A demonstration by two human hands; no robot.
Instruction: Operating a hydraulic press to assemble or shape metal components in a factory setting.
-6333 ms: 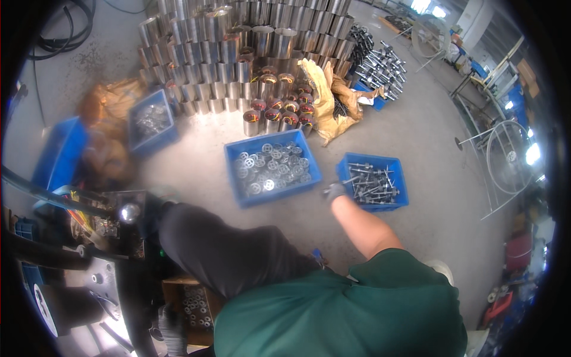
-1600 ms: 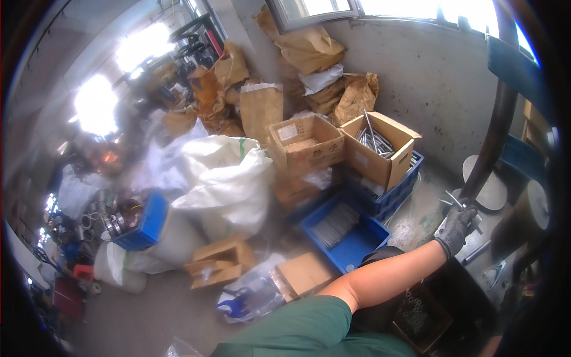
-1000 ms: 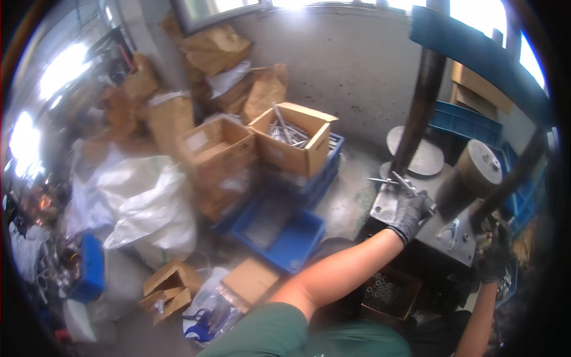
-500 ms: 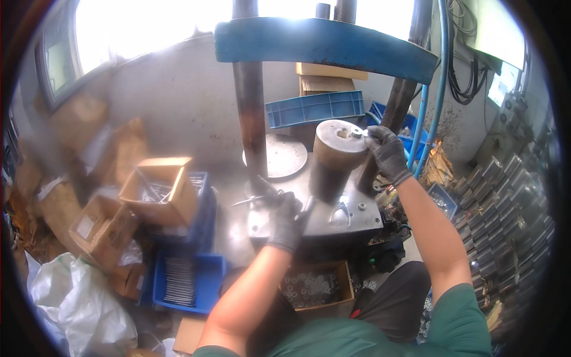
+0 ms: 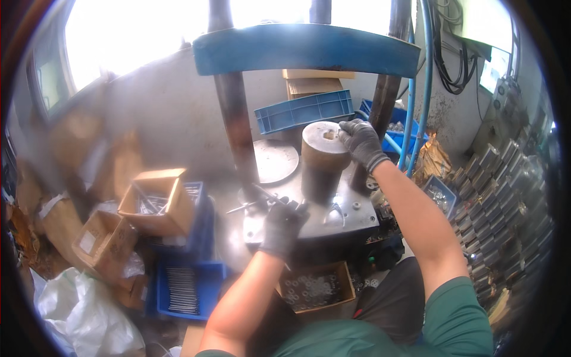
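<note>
Dark-gloved fingers (image 5: 291, 206) of the left hand (image 5: 281, 231) are closed around slim metal shafts (image 5: 241, 208), above the smooth metal plate (image 5: 351, 222). The right hand (image 5: 361, 141) has its fingertips at the rim of a thick, round cylinder (image 5: 322, 162) with a hole on top; whether they pinch something, I cannot tell. Behind are a ribbed blue crate (image 5: 303, 112) and a stained, pale wall (image 5: 160, 101).

Mid-frame, the cylinder (image 5: 321, 172) stands on the base plate (image 5: 309, 227), the disc (image 5: 276, 162) to its left, the crate (image 5: 304, 112) behind and the crossbar (image 5: 306, 50) across the upper frame, while the box of rods (image 5: 156, 224) sits behind the tray (image 5: 209, 282) at left, the box of rings (image 5: 348, 282) lower centre, the tubes (image 5: 493, 193) right.
</note>
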